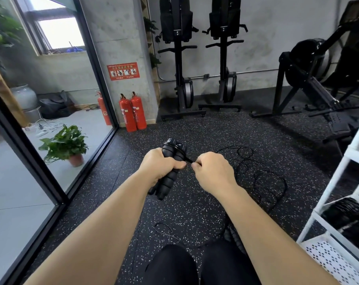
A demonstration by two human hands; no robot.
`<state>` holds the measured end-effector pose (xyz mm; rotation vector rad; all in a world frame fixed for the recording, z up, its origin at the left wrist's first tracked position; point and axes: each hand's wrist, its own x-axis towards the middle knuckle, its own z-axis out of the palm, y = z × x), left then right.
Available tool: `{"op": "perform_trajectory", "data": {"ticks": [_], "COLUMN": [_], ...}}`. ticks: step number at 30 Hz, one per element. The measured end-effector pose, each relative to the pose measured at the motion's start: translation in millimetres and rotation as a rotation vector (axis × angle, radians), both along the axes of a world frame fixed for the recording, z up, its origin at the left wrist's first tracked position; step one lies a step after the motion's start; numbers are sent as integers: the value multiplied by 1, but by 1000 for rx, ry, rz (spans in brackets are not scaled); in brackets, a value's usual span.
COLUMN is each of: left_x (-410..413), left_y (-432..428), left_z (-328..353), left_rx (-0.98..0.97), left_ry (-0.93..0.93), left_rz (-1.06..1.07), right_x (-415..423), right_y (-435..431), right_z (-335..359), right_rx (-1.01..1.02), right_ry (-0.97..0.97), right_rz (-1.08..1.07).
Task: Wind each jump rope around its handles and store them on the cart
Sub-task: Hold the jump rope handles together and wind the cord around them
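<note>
Holding both black handles (170,150) side by side, the left hand (162,163) is curling its fingers tight round their middle, well to the left of the white cart (331,182). The right hand (213,171) is pinching the thin black rope (188,159) between its fingers, on the cart side of the handles. More rope is lying in loose loops on the floor (195,130), nearer the cart. The rope is looking light, bendy and springy, so it may be trying to uncurl. The bumpy handles are looking easy to grip.
</note>
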<state>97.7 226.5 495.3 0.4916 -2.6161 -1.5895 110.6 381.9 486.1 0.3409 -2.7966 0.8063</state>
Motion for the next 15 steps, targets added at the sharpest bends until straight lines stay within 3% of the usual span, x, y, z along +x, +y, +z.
{"op": "perform_trajectory", "data": {"ticks": [3, 8, 11, 15], "left_x": [-5, -3, 3, 8], "left_y": [-2, -4, 6, 18], "left_z": [-2, 3, 7, 10], "left_rx": [-163, -613, -926, -1192], "left_ry": [-8, -63, -3, 93], "left_rz": [10, 10, -53, -213], "right_x": [8, 20, 24, 9], "right_y": [1, 5, 4, 5], "right_z": [7, 19, 32, 49], "right_rx": [77, 114, 139, 169], "right_ry": [25, 71, 147, 223], "right_rz": [-10, -13, 16, 50]}}
